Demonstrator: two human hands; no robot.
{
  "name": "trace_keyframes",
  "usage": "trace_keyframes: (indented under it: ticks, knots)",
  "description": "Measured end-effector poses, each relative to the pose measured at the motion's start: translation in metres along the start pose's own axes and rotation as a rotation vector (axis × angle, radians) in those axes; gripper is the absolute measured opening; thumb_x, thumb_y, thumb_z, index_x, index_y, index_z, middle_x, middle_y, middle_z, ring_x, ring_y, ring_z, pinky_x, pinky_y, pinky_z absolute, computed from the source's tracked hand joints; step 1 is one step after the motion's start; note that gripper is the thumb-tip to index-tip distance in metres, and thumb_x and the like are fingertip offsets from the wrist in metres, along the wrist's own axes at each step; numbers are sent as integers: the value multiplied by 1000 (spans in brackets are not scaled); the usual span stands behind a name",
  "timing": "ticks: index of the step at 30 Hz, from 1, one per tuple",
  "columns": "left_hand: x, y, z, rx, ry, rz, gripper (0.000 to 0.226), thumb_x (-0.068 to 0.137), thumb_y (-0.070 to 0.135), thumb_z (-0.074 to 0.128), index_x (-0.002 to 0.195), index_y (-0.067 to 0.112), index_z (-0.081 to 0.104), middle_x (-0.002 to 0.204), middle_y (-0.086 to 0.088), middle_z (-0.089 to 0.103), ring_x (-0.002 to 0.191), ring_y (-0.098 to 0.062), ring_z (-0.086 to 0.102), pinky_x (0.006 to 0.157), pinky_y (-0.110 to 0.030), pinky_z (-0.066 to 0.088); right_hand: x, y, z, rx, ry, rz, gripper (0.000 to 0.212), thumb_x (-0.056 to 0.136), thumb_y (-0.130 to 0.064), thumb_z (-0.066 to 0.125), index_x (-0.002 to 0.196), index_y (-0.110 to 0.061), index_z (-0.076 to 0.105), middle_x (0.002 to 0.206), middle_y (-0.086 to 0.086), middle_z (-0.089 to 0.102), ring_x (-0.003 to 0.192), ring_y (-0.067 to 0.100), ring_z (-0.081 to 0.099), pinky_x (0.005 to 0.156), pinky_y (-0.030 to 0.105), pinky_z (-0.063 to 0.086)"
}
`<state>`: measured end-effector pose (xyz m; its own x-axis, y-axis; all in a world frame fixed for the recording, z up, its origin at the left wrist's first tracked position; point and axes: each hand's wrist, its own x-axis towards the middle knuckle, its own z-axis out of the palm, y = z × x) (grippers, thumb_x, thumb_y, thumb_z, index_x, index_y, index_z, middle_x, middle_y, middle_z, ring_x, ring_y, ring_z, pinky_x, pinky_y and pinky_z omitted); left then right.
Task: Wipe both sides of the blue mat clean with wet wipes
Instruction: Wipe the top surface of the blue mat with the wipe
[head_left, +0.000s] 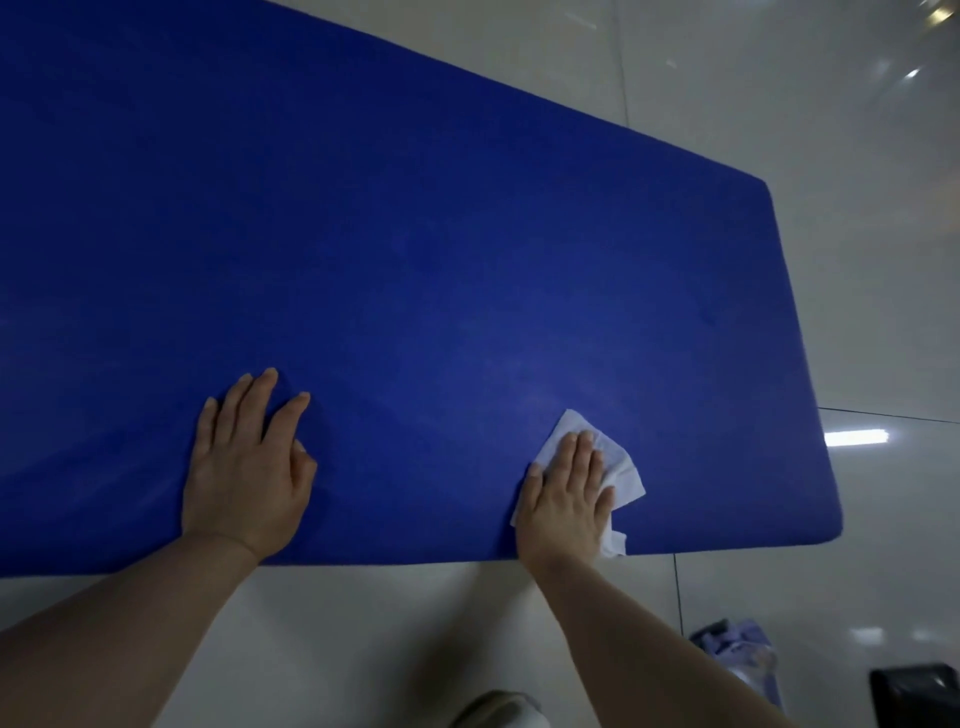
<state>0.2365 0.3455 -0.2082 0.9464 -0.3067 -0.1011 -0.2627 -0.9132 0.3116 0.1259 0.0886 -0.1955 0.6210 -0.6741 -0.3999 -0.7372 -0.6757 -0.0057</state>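
wiping goes best with the right hand (566, 499) kept flat, fingers straight, pressing the wet wipe (613, 467) onto the blue mat (415, 234) near its front right corner. the mat lies spread on the tiled floor (857, 260). the left hand (249, 462), open and flat, should brace the mat so it doesn't slide; overlap strokes toward the edge.

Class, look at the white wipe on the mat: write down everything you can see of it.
The wipe is a thin white sheet, crumpled and creased, and looks like soft damp cloth. It lies flat on the blue mat near the mat's near right corner. The right hand presses on it with straight fingers, covering its middle; its corners stick out beyond the fingertips and to the hand's right, one reaching the mat's near edge.
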Motion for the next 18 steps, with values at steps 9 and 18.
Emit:
trace_keyframes:
  ticks: [9, 18]
  knots:
    - [0, 1, -2, -9, -60, -1, 57, 88, 31, 24, 130, 5, 53, 146, -22, 38, 136, -38, 32, 117, -31, -7, 5, 2, -12, -39, -145, 0, 62, 100, -45, 4, 145, -19, -28, 155, -1, -30, 143, 18, -25, 115, 42, -13]
    - [0, 22, -21, 27, -170, -97, 53, 98, 20, 42, 149, 15, 32, 161, -11, 11, 148, -27, 10, 119, -47, 7, 9, 1, -24, -24, -256, -12, 63, 100, -47, 6, 145, -18, -29, 153, 0, -32, 142, 20, -27, 114, 43, -13]
